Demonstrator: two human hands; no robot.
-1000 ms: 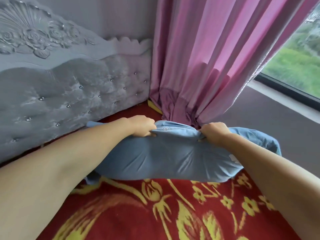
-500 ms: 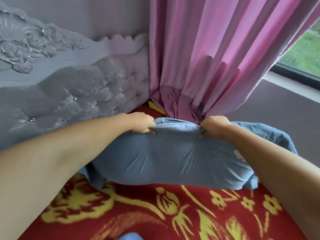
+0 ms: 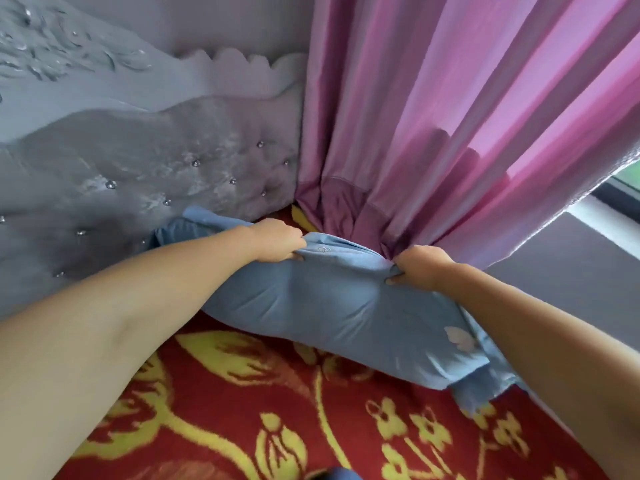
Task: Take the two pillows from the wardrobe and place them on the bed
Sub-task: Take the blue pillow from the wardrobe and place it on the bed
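Note:
A blue pillow (image 3: pixel 332 310) lies across the far corner of the bed (image 3: pixel 242 410), on its red blanket with yellow flowers. Its left end reaches the grey headboard (image 3: pixel 138 174). My left hand (image 3: pixel 280 239) grips the pillow's upper edge near the middle. My right hand (image 3: pixel 419 266) pinches the same edge further right, below the curtain. A pale butterfly print shows near the pillow's right end. A bit of blue cloth (image 3: pixel 337 474) peeks in at the bottom edge; I cannot tell what it is.
A pink curtain (image 3: pixel 450 133) hangs down onto the bed corner behind the pillow. A dark window ledge (image 3: pixel 571 268) runs along the right, with the window frame above it.
The pillow has shifted toward the headboard corner, its left end now against the padding. Both hands keep their grip on the upper edge. The view has tilted down and left.

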